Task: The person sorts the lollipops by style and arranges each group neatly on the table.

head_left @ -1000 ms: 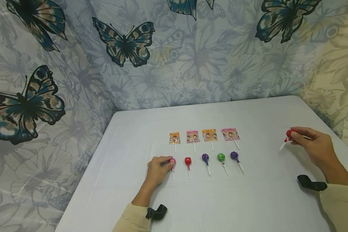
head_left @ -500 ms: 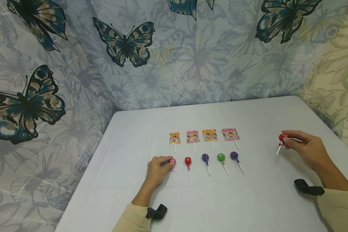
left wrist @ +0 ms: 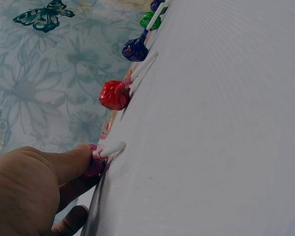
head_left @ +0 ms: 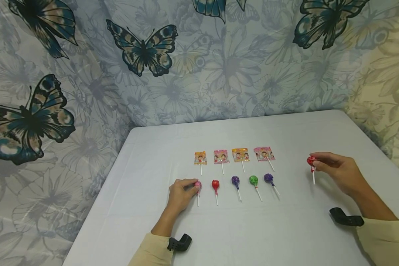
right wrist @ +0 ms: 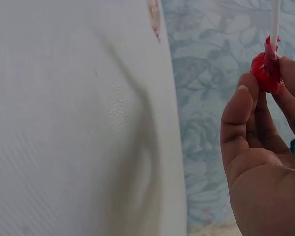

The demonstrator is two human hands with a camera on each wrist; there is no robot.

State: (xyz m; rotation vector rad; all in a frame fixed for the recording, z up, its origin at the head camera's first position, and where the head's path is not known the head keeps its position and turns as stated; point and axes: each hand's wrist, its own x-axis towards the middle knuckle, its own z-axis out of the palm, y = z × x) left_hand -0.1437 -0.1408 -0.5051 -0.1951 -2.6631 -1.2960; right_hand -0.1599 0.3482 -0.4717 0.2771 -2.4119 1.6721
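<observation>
My left hand [head_left: 180, 194] pinches the head of a pink lollipop [left wrist: 95, 167] at the left end of the front row, its white stick toward me on the table. In my right hand [head_left: 339, 171], thumb and fingers grip the red-wrapped head of a lollipop [right wrist: 266, 73] above the table, right of the rows; its stick points toward me. Beside the pink one lies another red lollipop [head_left: 215, 184]. Farther right in that row are a purple lollipop [head_left: 235, 180], a green lollipop [head_left: 253, 180] and a second purple lollipop [head_left: 268, 178].
Behind them lies a row of flat-packed lollipops: an orange packet [head_left: 200, 158], a pink packet [head_left: 221, 157], another orange packet [head_left: 241, 155] and another pink packet [head_left: 264, 154]. The white table [head_left: 252, 236] meets a butterfly-patterned wall covering [head_left: 186, 92] at its back edge.
My right hand has moved left with the red lollipop, whose stick has swung from slanting left to nearly straight toward me. The left hand has stayed in place.
</observation>
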